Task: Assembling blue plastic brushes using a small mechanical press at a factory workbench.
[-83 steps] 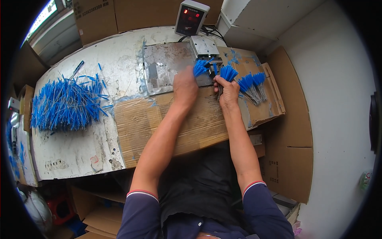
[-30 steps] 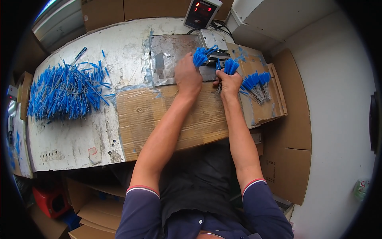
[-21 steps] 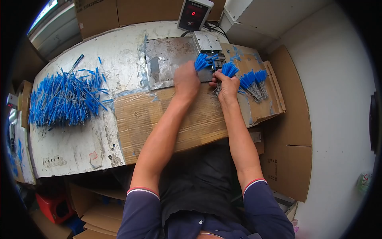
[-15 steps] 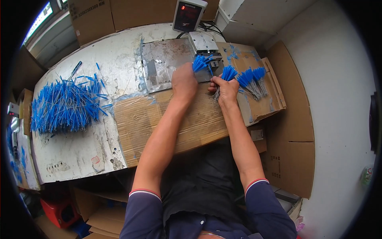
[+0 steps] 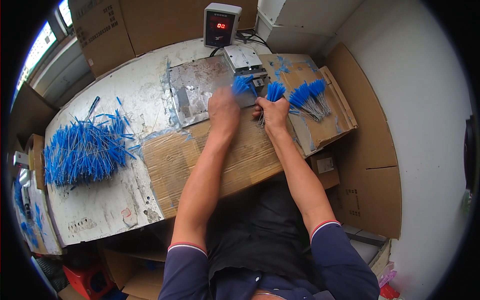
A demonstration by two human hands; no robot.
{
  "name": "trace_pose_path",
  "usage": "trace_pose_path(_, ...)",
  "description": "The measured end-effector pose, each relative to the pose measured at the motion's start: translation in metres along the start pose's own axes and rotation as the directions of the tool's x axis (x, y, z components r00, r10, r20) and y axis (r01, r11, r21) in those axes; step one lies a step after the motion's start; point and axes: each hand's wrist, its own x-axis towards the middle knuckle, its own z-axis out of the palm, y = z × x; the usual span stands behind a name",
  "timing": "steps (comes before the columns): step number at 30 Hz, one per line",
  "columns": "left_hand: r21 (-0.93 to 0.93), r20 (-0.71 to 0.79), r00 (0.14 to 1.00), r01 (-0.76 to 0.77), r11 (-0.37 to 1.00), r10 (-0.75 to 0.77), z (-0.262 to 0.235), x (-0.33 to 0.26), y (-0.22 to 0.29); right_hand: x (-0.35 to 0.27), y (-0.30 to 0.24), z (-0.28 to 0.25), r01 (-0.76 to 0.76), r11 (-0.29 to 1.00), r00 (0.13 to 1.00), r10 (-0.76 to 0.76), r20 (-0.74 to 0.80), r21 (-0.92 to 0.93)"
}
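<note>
My left hand [image 5: 223, 109], blurred by motion, is closed on a bunch of thin wires with blue sleeves [image 5: 242, 85], their blue ends pointing up beside a small metal block device [image 5: 243, 59]. Just right of it, my right hand [image 5: 275, 115] is wrapped round a second bunch of blue-sleeved wires [image 5: 275, 91]; grey wire ends hang below its fingers. One blue piece [image 5: 254, 91] stands between the two hands, near the right fingertips; I cannot tell what holds it. A metal plate [image 5: 192, 85] lies under the left hand's side.
A large heap of blue-sleeved wires [image 5: 85, 150] covers the table's left, with a pen [image 5: 93, 106] behind it. More bunches [image 5: 310, 100] rest on cardboard [image 5: 332, 117] at right. A red digital display [image 5: 220, 25] stands at the back. Cardboard [image 5: 200, 160] covers the near edge.
The whole view has shifted slightly. The lit digits on the display have changed. Both hands remain beside the device with their bunches, and the left hand is now more blurred.
</note>
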Motion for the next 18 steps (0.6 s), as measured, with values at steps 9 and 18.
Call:
trace_pose_path(9,-0.111,-0.166,0.964,0.193,0.975,-0.210,-0.004,0.003,0.001,0.012,0.000,0.012,-0.019,0.996,0.999,0.017,-0.029,-0.085)
trace_pose_path(18,-0.144,-0.158,0.962,0.200,0.969,-0.222,-0.004,0.004,0.001,0.014,0.004,0.014,-0.008,0.990,0.998,0.000,-0.057,-0.138)
